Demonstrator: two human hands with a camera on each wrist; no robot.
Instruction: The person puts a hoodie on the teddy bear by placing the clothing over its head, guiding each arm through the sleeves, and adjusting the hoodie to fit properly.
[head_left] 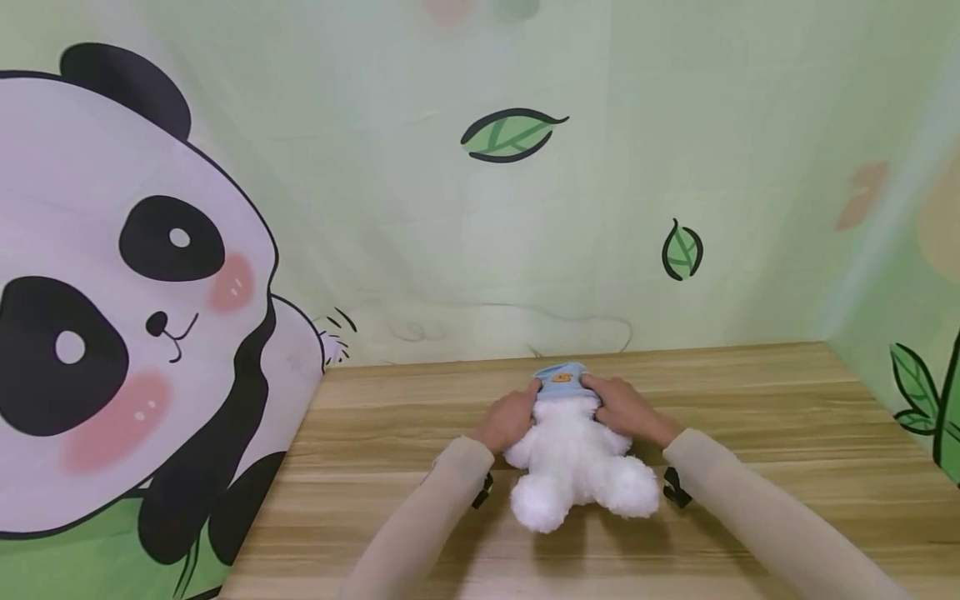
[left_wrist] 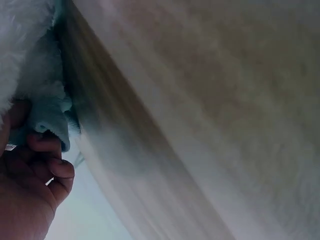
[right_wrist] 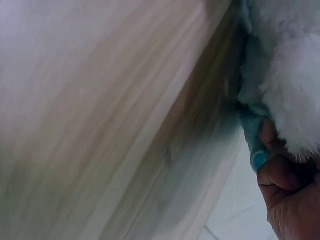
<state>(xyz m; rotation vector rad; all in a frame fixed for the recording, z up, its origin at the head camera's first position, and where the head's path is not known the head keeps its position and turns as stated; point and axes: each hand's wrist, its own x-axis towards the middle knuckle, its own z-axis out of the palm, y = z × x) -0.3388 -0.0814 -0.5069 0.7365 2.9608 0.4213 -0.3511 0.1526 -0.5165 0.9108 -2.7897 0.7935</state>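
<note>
A white fluffy plush toy [head_left: 573,454] lies on the wooden table, its two legs pointing toward me. A small light-blue cloth garment [head_left: 561,379] with an orange bear patch covers its far end, hiding what is underneath. On the left edge of that garment, my left hand [head_left: 512,417] pinches the fabric. My right hand [head_left: 626,410] grips the opposite edge. In the left wrist view, curled fingers [left_wrist: 52,167] hold a fold of blue cloth [left_wrist: 47,120] beside the white fur. Likewise, the right wrist view has blue cloth [right_wrist: 254,135] between thumb and fingers.
The wood-grain table [head_left: 390,433] runs back to a pale green printed backdrop [head_left: 405,217] with leaves on it. A large printed panda [head_left: 225,208] fills the left side. Each forearm wears a beige sleeve [head_left: 431,508], with a dark wrist mount [head_left: 677,487] showing under the right one.
</note>
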